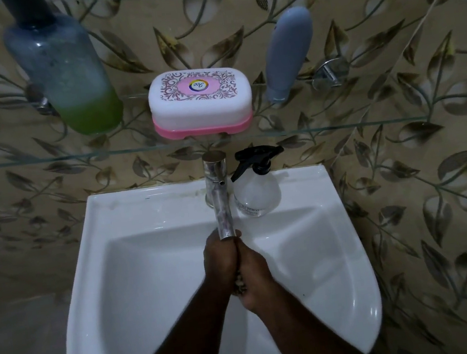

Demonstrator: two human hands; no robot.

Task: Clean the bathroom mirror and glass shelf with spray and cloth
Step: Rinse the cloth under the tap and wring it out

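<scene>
Both hands meet under the tap [219,199] spout over the sink [115,281]; the left hand [221,260] and right hand [252,275] press together around something small and patterned, too hidden to name, so their grip cannot be told. The spout end covers the left fingertips. Just beyond the right hand stands the spray bottle [256,187] on the sink rim. Further beyond, the glass shelf [338,124] carries a soap box [200,101], a green-filled bottle [64,77] with its top cut off, and a grey tube [289,53].
</scene>
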